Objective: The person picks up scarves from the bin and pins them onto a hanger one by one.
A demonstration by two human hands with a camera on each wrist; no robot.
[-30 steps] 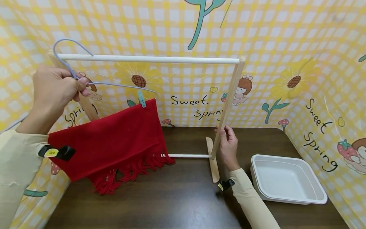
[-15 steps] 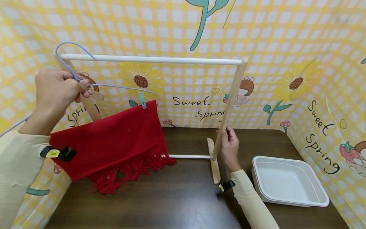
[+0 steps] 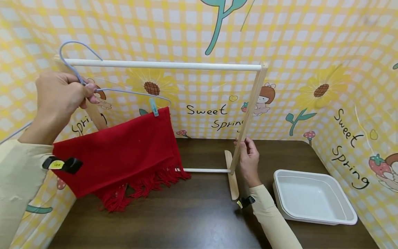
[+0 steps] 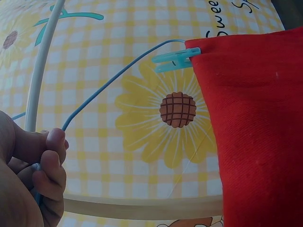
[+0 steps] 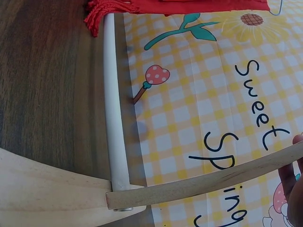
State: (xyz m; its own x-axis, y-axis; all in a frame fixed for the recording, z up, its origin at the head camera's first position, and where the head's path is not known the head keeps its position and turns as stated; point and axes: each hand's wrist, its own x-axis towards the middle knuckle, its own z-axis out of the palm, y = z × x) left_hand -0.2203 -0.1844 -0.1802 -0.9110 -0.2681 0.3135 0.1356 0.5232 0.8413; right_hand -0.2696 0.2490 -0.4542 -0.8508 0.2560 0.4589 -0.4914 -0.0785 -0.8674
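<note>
My left hand (image 3: 59,95) grips a blue wire hanger (image 3: 124,91) at its neck, below the hook. In the head view the hook overlaps the left end of the rack's white top rod (image 3: 186,65). A red fringed scarf (image 3: 124,147) hangs folded from the hanger, its upper edge sloping. At its upper right corner a teal clothespin (image 4: 177,59) is clipped; the left corner lies behind my wrist. My right hand (image 3: 250,159) holds the right wooden upright (image 3: 248,110) of the clothes rack low down, thumb in front. Only its fingertips show in the right wrist view.
A white plastic basin (image 3: 317,199) stands on the dark wooden table (image 3: 174,221) to the right. The rack's right foot (image 3: 233,186) and lower white rod (image 5: 113,104) sit close to the tabletop. Yellow checked cloth (image 3: 192,86) covers the walls behind and beside.
My left hand and the hanger hook have risen slightly against the top rod since half a second ago. My right hand stays on the upright.
</note>
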